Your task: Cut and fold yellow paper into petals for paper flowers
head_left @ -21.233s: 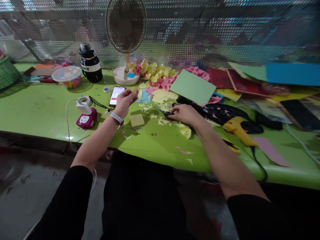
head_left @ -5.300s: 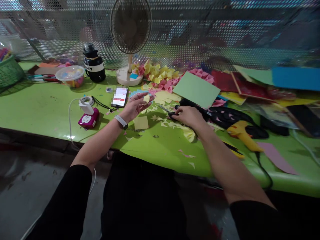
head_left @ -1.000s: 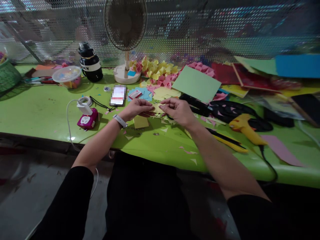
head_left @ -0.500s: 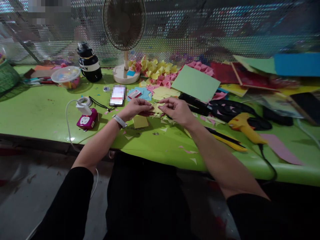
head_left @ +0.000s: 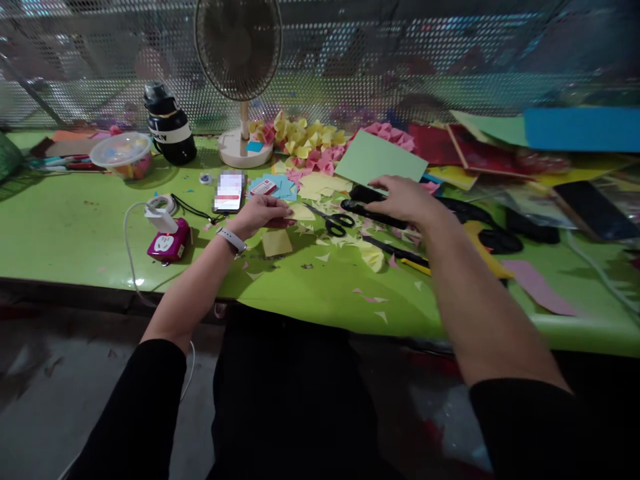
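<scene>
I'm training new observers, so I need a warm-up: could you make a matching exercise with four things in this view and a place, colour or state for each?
Things
1. Left hand
2. Fan
3. Scissors
4. Bottle

Descriptions
A. Dark, with a white band
B. Lying among yellow scraps
C. Pinching yellow paper
D. Blue slip on its base

Pairs: 1-C, 2-D, 3-B, 4-A
</scene>
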A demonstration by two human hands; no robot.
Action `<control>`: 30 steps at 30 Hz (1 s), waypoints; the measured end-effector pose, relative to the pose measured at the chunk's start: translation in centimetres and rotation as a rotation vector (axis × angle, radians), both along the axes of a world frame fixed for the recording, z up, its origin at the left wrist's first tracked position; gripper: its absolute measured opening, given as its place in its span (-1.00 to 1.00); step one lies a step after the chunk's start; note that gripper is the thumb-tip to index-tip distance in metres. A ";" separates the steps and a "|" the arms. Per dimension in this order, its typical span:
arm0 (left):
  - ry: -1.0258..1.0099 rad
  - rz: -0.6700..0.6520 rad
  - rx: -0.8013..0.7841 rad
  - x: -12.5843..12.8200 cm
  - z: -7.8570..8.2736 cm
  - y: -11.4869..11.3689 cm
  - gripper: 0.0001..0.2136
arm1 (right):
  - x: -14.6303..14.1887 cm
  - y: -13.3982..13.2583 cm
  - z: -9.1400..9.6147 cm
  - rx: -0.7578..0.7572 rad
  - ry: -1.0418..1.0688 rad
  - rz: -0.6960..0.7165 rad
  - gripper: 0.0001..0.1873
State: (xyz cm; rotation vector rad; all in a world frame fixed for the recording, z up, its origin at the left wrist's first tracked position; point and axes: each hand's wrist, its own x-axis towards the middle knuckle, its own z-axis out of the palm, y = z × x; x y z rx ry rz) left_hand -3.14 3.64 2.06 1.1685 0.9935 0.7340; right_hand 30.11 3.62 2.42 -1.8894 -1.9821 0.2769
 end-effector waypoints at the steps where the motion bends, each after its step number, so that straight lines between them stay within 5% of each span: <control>1: -0.001 0.001 -0.001 0.0 -0.1 0.1 -0.91 | 0.7 0.5 -0.4 -0.058 -0.053 0.011 -0.64; 5: -0.010 0.012 -0.020 -0.1 -0.1 0.2 -0.92 | 2.0 1.0 -1.7 -0.056 -0.087 0.070 -0.60; 9: -0.011 0.104 -0.023 -0.3 0.4 0.1 -0.91 | 1.1 -0.6 -0.2 0.005 -0.088 0.050 -0.56; 15: -0.068 0.272 0.064 -1.3 0.7 0.9 -0.91 | -5.0 -4.2 3.0 -0.055 0.245 0.249 -0.49; 21: -0.104 0.301 0.057 -1.7 0.2 1.6 -0.88 | -10.4 -3.8 2.2 -0.228 0.328 0.372 -0.52; 30: -0.023 0.234 -0.025 -1.2 -0.4 1.3 -0.86 | -7.3 -0.9 0.6 -0.188 0.046 0.360 -0.58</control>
